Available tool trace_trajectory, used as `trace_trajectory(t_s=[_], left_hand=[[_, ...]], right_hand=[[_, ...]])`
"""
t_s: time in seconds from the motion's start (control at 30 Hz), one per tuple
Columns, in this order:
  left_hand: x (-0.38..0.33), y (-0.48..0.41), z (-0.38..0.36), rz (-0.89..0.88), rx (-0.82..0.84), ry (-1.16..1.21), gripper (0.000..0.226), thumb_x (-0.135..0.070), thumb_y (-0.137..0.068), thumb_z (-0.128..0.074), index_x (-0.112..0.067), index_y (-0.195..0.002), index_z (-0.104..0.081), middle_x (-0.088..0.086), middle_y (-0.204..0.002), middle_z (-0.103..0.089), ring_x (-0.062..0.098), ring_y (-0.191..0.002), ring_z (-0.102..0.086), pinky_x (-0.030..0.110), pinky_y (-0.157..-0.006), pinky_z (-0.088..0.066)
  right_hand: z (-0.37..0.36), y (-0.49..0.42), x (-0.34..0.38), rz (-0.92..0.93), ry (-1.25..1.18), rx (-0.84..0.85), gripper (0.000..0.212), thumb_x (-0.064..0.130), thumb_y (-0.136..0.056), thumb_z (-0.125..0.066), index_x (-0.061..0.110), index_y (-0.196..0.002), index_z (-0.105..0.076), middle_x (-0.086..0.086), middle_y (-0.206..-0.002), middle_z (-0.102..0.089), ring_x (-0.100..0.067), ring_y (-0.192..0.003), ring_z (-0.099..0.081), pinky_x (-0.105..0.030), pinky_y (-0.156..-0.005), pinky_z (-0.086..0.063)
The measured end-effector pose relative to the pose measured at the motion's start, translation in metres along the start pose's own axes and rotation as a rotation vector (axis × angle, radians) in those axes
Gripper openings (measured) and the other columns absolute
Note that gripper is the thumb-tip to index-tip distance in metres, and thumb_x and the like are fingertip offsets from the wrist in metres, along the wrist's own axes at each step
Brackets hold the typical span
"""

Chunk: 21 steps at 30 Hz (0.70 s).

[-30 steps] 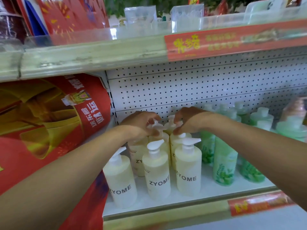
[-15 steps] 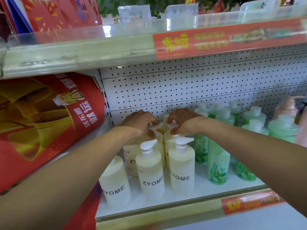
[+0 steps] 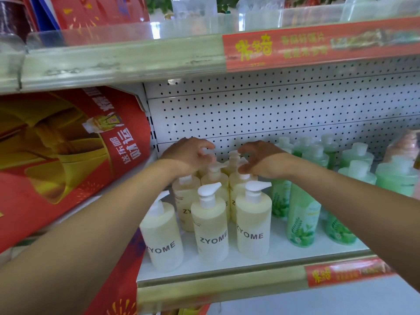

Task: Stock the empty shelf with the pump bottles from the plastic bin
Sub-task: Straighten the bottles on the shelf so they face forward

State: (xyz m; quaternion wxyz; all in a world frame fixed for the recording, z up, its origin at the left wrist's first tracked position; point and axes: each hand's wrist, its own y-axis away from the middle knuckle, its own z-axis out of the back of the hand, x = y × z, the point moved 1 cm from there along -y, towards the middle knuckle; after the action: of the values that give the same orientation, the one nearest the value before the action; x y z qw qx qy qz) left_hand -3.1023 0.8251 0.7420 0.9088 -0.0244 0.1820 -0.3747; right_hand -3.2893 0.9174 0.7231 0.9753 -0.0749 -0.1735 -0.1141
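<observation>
Left hand [image 3: 186, 155]: reaching in over the shelf [image 3: 284, 255], toward its back left; fingers curled over and thumb under a white pump head, pinching it.
Right hand [image 3: 263, 160]: just beside the left one, also at the back of the shelf; fingers and thumb bent into a half-closed claw on either side of the next pump head; actual contact too blurred to tell.
Red poster [image 3: 68, 167]: off the shelf's left end; curved, red and gold, with white characters.
Pump bottles [image 3: 210, 226]: upright on the left part of the shelf; pale yellow with white pumps and "ZYOME" in black; three close together along the front, more packed behind them as far back as the hands.
Green bottles [image 3: 302, 214]: upright on the shelf, just right of the yellow group; several rows, with leaf labels on the nearer ones.
Pinkish bottle [image 3: 406, 144]: at the far right end of the shelf, blurred.
Back panel [image 3: 250, 117]: white pegboard rising behind the shelf.
Red strip [image 3: 347, 271]: on the right part of the shelf's front edge, yellow characters.
Upper board [image 3: 125, 62]: above the shelf; worn pale edge, clear dividers on top.
</observation>
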Motion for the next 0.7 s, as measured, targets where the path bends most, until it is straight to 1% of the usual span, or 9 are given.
trace_trajectory(t_s=[0.07, 0.17, 0.23, 0.3, 0.37, 0.43, 0.53, 0.63, 0.7], left_hand=[[0.006, 0.012, 0.006, 0.027, 0.009, 0.061, 0.038, -0.039, -0.095, -0.056, -0.032, -0.133, -0.056, -0.003, -0.132, -0.061, 0.016, -0.114, -0.058, 0.029, -0.096, -0.045], [0.008, 0.034, 0.011, 0.054, 0.034, 0.115, 0.037, -0.037, -0.096, -0.058, -0.030, -0.132, -0.058, -0.006, -0.132, -0.061, 0.013, -0.116, -0.058, 0.032, -0.103, -0.045], [0.008, 0.052, 0.016, 0.037, -0.038, 0.179, 0.034, -0.034, -0.095, -0.058, -0.028, -0.128, -0.061, -0.007, -0.127, -0.062, 0.011, -0.115, -0.057, 0.029, -0.100, -0.045], [0.009, 0.074, 0.021, -0.008, -0.152, 0.153, 0.035, -0.037, -0.095, -0.058, -0.027, -0.129, -0.061, -0.006, -0.129, -0.061, 0.011, -0.117, -0.055, 0.029, -0.099, -0.044], [0.016, 0.097, 0.022, -0.027, -0.258, 0.082, 0.042, -0.045, -0.094, -0.057, -0.026, -0.132, -0.058, -0.003, -0.133, -0.059, 0.016, -0.123, -0.053, 0.032, -0.102, -0.041], [0.024, 0.118, 0.016, 0.020, -0.289, 0.049, 0.053, -0.052, -0.091, -0.057, -0.027, -0.138, -0.051, 0.002, -0.137, -0.054, 0.023, -0.129, -0.046, 0.036, -0.105, -0.037], [0.031, 0.139, 0.002, 0.155, -0.217, 0.086, 0.071, -0.056, -0.087, -0.059, -0.028, -0.148, -0.034, 0.003, -0.147, -0.039, 0.025, -0.135, -0.039, 0.041, -0.110, -0.035], [0.034, 0.146, -0.009, 0.260, -0.139, 0.122, 0.088, -0.055, -0.085, -0.064, -0.028, -0.154, -0.017, 0.000, -0.159, -0.026, 0.024, -0.140, -0.037, 0.042, -0.112, -0.034], [0.039, 0.146, -0.017, 0.320, -0.097, 0.115, 0.092, -0.054, -0.082, -0.067, -0.029, -0.154, -0.015, -0.001, -0.158, -0.027, 0.026, -0.138, -0.040, 0.041, -0.110, -0.036]], right_hand=[[0.000, 0.005, 0.000, -0.016, 0.005, -0.003, 0.052, 0.041, -0.087, -0.062, 0.030, -0.137, -0.048, 0.001, -0.137, -0.051, -0.020, -0.119, -0.050, -0.030, -0.094, -0.043], [-0.001, 0.016, 0.006, -0.014, 0.015, -0.007, 0.047, 0.044, -0.091, -0.056, 0.030, -0.136, -0.050, -0.001, -0.138, -0.050, -0.023, -0.122, -0.048, -0.033, -0.098, -0.042], [0.000, 0.026, 0.010, 0.036, 0.011, -0.099, 0.042, 0.043, -0.092, -0.054, 0.028, -0.132, -0.053, -0.002, -0.136, -0.052, -0.023, -0.120, -0.049, -0.033, -0.097, -0.043], [0.001, 0.042, 0.017, 0.117, -0.063, -0.195, 0.039, 0.047, -0.091, -0.055, 0.029, -0.126, -0.058, 0.000, -0.131, -0.056, -0.020, -0.115, -0.054, -0.034, -0.096, -0.045], [-0.002, 0.060, 0.029, 0.251, -0.111, -0.182, 0.043, 0.053, -0.089, -0.056, 0.032, -0.126, -0.058, 0.004, -0.128, -0.058, -0.017, -0.114, -0.056, -0.035, -0.096, -0.046], [-0.009, 0.075, 0.045, 0.368, -0.034, -0.088, 0.053, 0.058, -0.084, -0.059, 0.039, -0.133, -0.051, 0.003, -0.134, -0.054, -0.018, -0.119, -0.053, -0.040, -0.099, -0.045], [-0.027, 0.083, 0.068, 0.475, 0.191, -0.032, 0.069, 0.059, -0.080, -0.064, 0.046, -0.142, -0.036, 0.004, -0.145, -0.044, -0.022, -0.128, -0.046, -0.040, -0.104, -0.038], [-0.042, 0.081, 0.080, 0.464, 0.380, -0.054, 0.067, 0.059, -0.079, -0.064, 0.044, -0.140, -0.039, 0.005, -0.146, -0.040, -0.026, -0.127, -0.043, -0.037, -0.102, -0.030], [-0.048, 0.080, 0.081, 0.447, 0.444, -0.078, 0.060, 0.059, -0.078, -0.066, 0.043, -0.132, -0.046, 0.005, -0.146, -0.038, -0.026, -0.125, -0.042, -0.038, -0.102, -0.027]])
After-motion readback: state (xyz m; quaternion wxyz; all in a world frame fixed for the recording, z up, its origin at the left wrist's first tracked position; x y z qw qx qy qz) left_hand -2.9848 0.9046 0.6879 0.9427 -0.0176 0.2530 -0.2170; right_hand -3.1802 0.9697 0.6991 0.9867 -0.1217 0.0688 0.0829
